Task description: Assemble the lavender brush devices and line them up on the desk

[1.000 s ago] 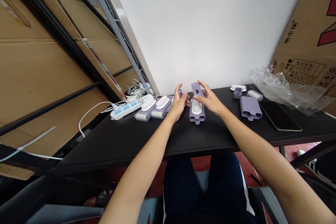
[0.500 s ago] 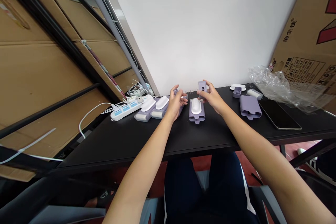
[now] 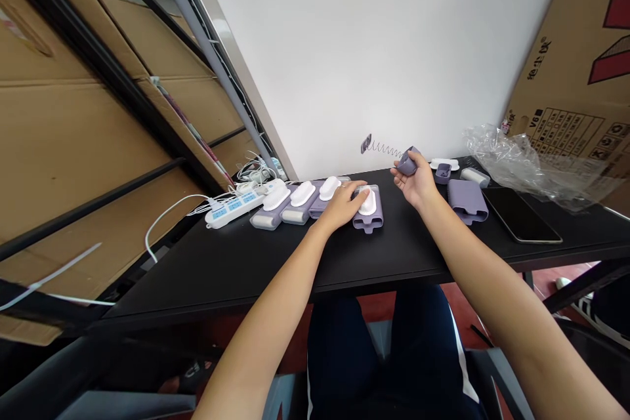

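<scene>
My right hand (image 3: 417,177) is closed around a small purple cup-shaped housing (image 3: 408,161), raised above the table's back edge. A thin coil spring (image 3: 386,147) stretches leftward from this housing to a small dark purple plate (image 3: 365,143), which hangs in front of the wall. My left hand (image 3: 348,202) reaches over a white oval piece (image 3: 367,202), its fingers on the left and far sides of it. That piece lies on a purple sleeve-like case (image 3: 368,220). Left of it stand several similar purple cases (image 3: 296,212) topped with white oval pieces (image 3: 302,193).
A power strip (image 3: 235,209) with tangled white cables is at the left. On the right lie another purple case (image 3: 467,201), a purple cup (image 3: 443,173), a phone (image 3: 522,215) and clear plastic wrap (image 3: 526,161). A large cardboard box (image 3: 566,79) leans behind them.
My right hand has moved right with the purple housing, and the spring now stretches out from it. My left hand has come down onto the white oval piece.
</scene>
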A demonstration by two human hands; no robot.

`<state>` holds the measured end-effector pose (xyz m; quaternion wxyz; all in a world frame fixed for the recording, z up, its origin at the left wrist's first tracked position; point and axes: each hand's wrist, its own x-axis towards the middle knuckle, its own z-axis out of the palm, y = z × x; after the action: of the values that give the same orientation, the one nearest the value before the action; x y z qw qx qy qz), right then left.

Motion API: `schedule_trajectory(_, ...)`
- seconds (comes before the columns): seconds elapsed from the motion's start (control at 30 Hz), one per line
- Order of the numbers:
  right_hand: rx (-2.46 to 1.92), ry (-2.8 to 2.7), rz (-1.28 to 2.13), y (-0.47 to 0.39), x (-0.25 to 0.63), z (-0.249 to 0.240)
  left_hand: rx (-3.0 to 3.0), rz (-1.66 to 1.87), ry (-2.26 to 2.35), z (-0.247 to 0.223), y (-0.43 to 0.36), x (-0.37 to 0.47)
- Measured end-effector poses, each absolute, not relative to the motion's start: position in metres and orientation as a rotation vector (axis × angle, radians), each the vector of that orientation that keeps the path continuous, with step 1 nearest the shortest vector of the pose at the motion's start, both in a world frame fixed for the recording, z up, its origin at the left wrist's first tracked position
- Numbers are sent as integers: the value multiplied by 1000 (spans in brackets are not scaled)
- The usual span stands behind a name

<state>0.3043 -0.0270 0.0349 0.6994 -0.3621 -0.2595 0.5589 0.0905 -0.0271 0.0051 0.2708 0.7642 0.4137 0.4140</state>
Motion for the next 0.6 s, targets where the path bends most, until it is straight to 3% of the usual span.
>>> schedule_trajectory(0.23,-929,-634,1291,-19,312,26,1937,1072,1135,2,-30,91)
schedule_trajectory(0.43,-1002,-583,1555,-21,303,24,1596,979,1286,1,-30,93)
schedule_trajectory(0.6,-954,-532,1501,-30,290,25,1423,940,1167,9,-34,92)
